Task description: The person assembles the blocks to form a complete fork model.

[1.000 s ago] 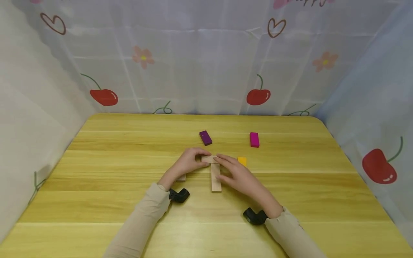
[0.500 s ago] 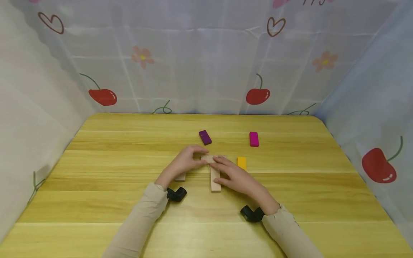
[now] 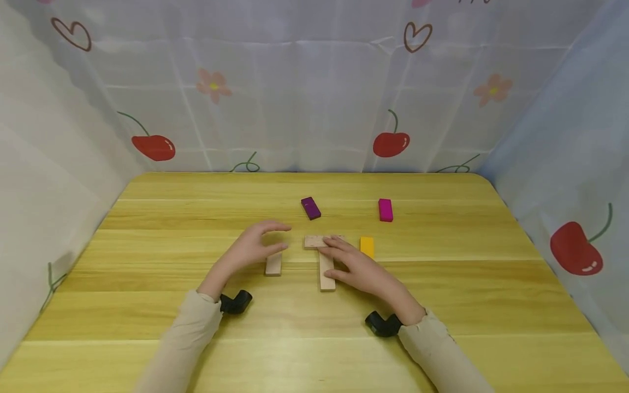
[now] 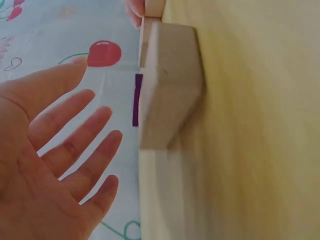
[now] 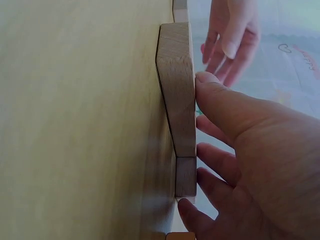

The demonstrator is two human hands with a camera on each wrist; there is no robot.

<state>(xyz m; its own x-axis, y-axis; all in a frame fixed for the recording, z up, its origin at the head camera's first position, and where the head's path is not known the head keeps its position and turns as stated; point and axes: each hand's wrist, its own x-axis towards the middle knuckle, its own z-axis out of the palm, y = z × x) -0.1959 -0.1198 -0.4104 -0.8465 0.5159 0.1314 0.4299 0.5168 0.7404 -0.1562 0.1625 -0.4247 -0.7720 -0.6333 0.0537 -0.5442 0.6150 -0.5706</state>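
Two bare wooden blocks lie flat in a T: a crosswise block (image 3: 313,242) at the back and a lengthwise block (image 3: 326,278) running from it toward the person. My right hand (image 3: 361,268) rests over them. In the right wrist view its thumb (image 5: 212,87) touches the top of the lengthwise block (image 5: 179,105), and its fingers lie at the crosswise block (image 5: 186,176). My left hand (image 3: 248,248) hovers with spread fingers, holding nothing, over the far end of a third wooden block (image 3: 273,266). That block (image 4: 172,85) stands beyond the fingertips in the left wrist view.
Behind the T lie a purple block (image 3: 310,208) and a magenta block (image 3: 385,210). Just right of it is a yellow-orange block (image 3: 367,246), partly behind the right hand. The wooden table (image 3: 442,229) ends at a printed curtain (image 3: 295,98).
My left hand has let go of the crosswise block's left end and moved left, over the third wooden block. The right hand has shifted slightly left, its thumb now on the lengthwise block.
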